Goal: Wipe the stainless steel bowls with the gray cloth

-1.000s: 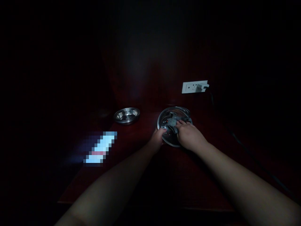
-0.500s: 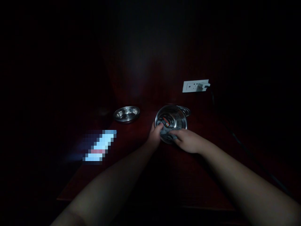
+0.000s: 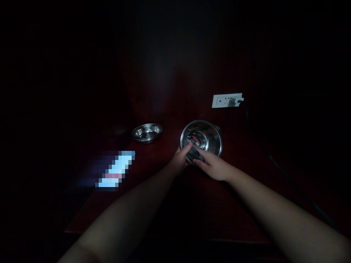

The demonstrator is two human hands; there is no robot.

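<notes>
A shiny stainless steel bowl (image 3: 215, 140) is tilted with its mouth toward me; a red, black and white label (image 3: 196, 140) shows inside it. My left hand (image 3: 179, 161) is closed on the bowl's near left rim, its thumb over the edge and its other fingers hidden. With fingers bent over the near rim, my right hand (image 3: 215, 166) pinches a grey cloth (image 3: 195, 155) against the metal. Part of the cloth lies inside the bowl, beside my left thumb.
On the dark red table (image 3: 153, 204), a stack of shallow steel dishes (image 3: 147, 133) stands at the left. Nearer me on that side is a bright pixelated rectangle (image 3: 116, 170). A wall socket (image 3: 227, 100) holds a white plug, whose cable (image 3: 276, 164) runs down the right. Another metal item (image 3: 218, 128) is mostly hidden behind the bowl.
The bowl has turned a little and its mouth shows wider. My right hand has moved left along the near rim with the cloth, closer to my left hand.
</notes>
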